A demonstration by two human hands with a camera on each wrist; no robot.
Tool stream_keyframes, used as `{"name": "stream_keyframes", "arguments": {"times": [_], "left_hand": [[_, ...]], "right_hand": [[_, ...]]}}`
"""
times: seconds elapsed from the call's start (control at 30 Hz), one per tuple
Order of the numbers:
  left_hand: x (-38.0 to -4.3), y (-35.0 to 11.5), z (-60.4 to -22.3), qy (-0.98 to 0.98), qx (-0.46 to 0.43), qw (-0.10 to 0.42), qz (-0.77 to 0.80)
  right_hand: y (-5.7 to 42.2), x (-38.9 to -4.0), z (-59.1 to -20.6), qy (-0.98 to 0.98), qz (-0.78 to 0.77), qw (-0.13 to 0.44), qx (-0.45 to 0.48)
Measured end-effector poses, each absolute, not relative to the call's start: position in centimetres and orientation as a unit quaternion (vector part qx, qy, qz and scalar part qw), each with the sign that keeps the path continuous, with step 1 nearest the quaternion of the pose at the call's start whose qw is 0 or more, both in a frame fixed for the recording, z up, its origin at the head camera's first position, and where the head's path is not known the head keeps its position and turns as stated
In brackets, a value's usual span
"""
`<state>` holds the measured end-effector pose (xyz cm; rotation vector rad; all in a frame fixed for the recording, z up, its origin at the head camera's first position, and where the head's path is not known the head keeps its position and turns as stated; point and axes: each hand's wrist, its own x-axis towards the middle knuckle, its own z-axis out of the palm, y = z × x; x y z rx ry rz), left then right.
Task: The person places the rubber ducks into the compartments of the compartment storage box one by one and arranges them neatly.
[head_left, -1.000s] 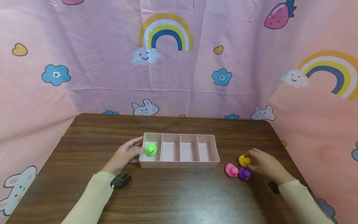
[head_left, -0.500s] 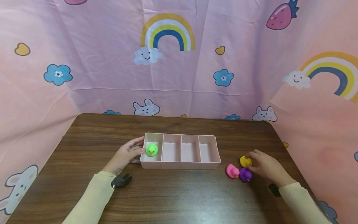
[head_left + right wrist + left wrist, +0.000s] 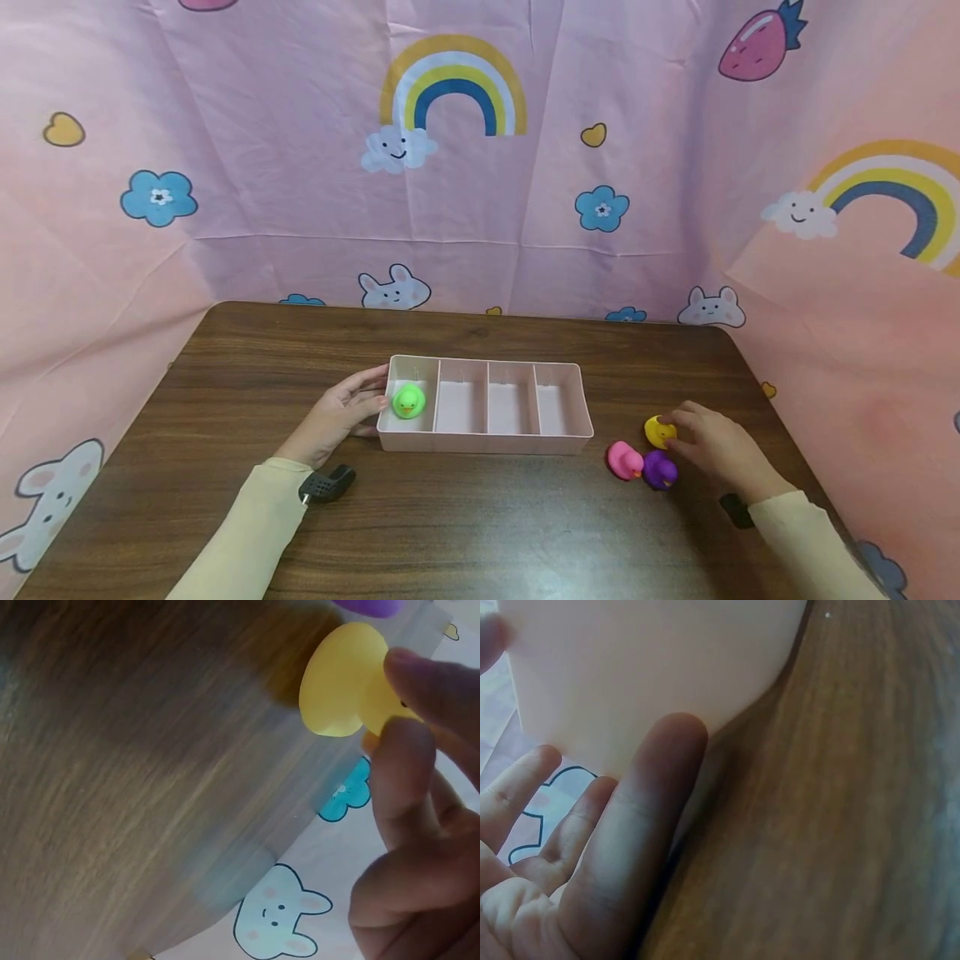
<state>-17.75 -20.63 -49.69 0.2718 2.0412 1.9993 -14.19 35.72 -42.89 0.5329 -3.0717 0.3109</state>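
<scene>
A pale pink box with several compartments in a row rests on the table. In its leftmost compartment sits a green rubber duck. My left hand touches the box's left end wall with fairly straight fingers; the left wrist view shows fingertips against the pale wall. To the right of the box, my right hand pinches the head of a yellow rubber duck between thumb and finger. A purple duck and a pink duck stand close beside the yellow one.
The brown wooden table carries everything. Behind it and along the sides hangs a pink and lilac cloth printed with rainbows, flowers and bunnies. Three box compartments hold nothing.
The head view has shifted a little, so everything lies slightly farther right in it. Both hands, the box and the ducks otherwise keep nearly the same places.
</scene>
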Motion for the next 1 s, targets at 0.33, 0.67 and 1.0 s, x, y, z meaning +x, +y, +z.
{"name": "stream_keyframes", "arguments": {"times": [0.33,0.67,1.0], "left_hand": [[-17.8,-20.8,-49.9,0.711,0.096,0.127,0.685],[-17.9,-20.8,-49.6,0.713,0.091,0.129,0.683],[-17.9,-20.6,-49.7,0.712,0.09,0.133,0.684]], "right_hand": [[35.8,-14.2,-43.1,-0.979,0.101,0.018,0.178],[35.5,-14.3,-42.9,-0.977,0.105,0.043,0.181],[33.6,-14.6,-41.1,-0.968,0.159,0.108,0.164]]}}
